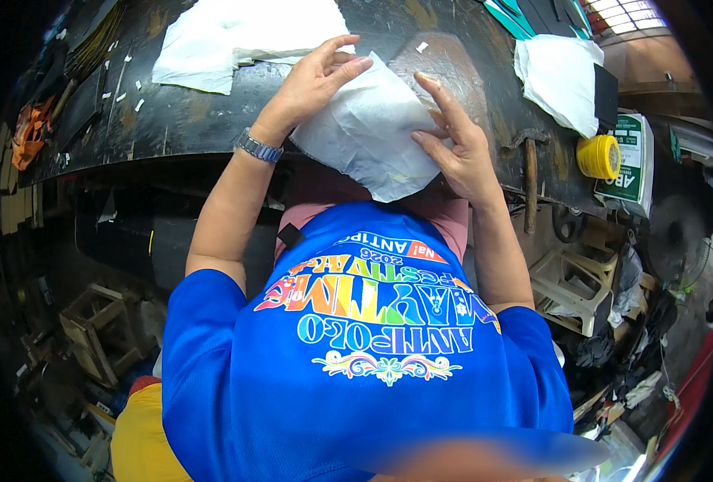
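A thin white sheet [368, 132], paper or cloth, is creased and tilted at the table's near edge, its lower corner hanging over my lap. My left hand [318, 80], with a metal watch on the wrist, is at the sheet's upper left edge, thumb and index finger apart. At the sheet's right edge, my right hand [458, 145] pinches it between the thumb and a bent finger, while the index finger stretches out above. Beyond that hand lies a worn brown slab [461, 68] with a small white scrap on it.
White sheets [204, 48] lie on the dark table [172, 120] at the back left, more white sheets [561, 80] at the right. A hammer [531, 185] rests at the near right edge. Beside it stand a yellow tub [597, 157] and a green-and-white can [633, 149]. Stools stand below.
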`<act>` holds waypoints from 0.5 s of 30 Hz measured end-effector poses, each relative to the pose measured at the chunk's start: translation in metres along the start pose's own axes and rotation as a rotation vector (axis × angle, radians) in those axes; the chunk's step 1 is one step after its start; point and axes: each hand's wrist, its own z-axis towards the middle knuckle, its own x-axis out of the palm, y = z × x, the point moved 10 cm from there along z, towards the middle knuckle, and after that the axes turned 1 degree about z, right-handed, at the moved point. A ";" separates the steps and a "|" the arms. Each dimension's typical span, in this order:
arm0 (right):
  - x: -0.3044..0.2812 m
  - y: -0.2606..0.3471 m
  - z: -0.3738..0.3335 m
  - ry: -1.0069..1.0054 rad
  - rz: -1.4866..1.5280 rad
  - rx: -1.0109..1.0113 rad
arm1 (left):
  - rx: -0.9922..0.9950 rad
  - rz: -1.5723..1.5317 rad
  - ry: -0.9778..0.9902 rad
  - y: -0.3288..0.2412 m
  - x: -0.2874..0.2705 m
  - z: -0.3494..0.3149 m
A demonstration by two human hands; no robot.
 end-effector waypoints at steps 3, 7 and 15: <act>-0.006 0.007 -0.011 -0.021 -0.020 -0.027 | -0.077 -0.066 0.103 0.003 0.016 0.000; -0.021 0.007 -0.020 -0.123 -0.001 -0.047 | -0.065 -0.006 0.155 -0.005 0.026 0.000; -0.038 -0.025 -0.050 -0.381 0.229 0.140 | 0.346 0.362 -0.011 -0.051 0.040 0.039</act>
